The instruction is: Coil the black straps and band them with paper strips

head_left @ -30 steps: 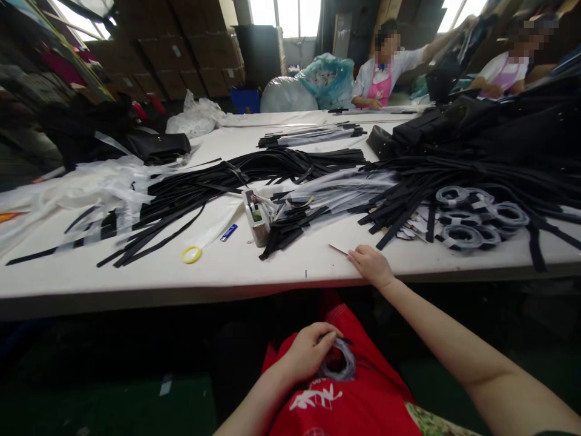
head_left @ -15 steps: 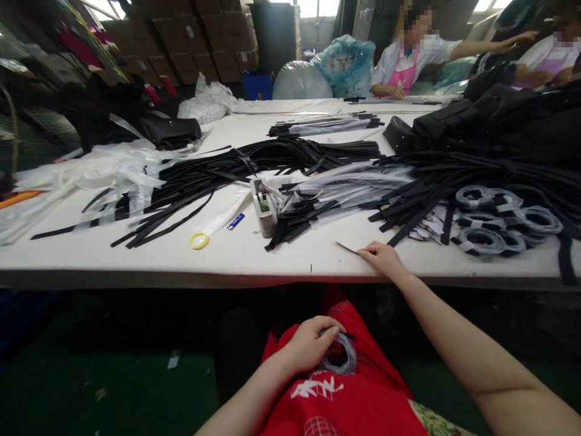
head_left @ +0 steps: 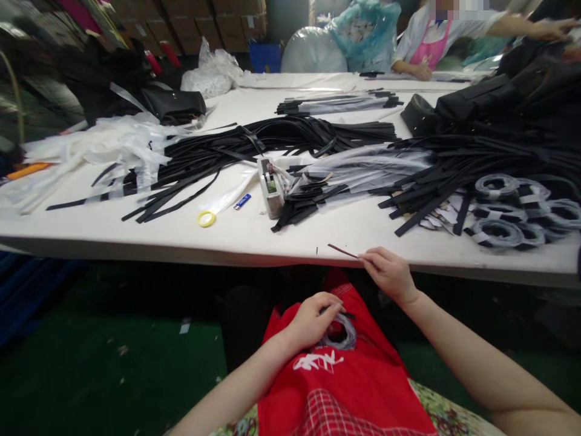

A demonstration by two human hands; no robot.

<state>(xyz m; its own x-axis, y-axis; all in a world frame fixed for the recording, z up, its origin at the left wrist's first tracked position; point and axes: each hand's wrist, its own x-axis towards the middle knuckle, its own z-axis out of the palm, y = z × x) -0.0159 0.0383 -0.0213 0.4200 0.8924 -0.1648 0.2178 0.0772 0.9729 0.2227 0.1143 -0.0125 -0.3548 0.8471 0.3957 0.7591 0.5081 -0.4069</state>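
In my lap, on the red apron (head_left: pixel 363 375), my left hand (head_left: pixel 315 318) is closed on a coiled strap (head_left: pixel 344 336) wrapped in clear plastic. Its fingers cover the coil's upper left part. My right hand (head_left: pixel 388 272) is at the table's front edge, pinching one end of a thin, narrow dark strip (head_left: pixel 342 250). The strip points left over the tabletop. Right of that hand lie several plastic-wrapped coils (head_left: pixel 497 233), beside a heap of loose black straps (head_left: pixel 436 181) with pale paper pieces (head_left: pixel 442 215) under their ends.
On the white table (head_left: pixel 227 242) are a tape dispenser (head_left: pixel 271 191), a blue lighter-like object (head_left: pixel 242 201), a yellow ring (head_left: pixel 206 218), long black straps (head_left: pixel 272 130) and clear plastic sleeves (head_left: pixel 122 151). Black bags (head_left: pixel 490 109) stand at right. A person in a pink apron (head_left: pixel 431 45) works across the table.
My right hand has drawn back from the tabletop to the table's edge, lifting the dark strip with it. My left hand still holds the coil in my lap. The view has tilted down.
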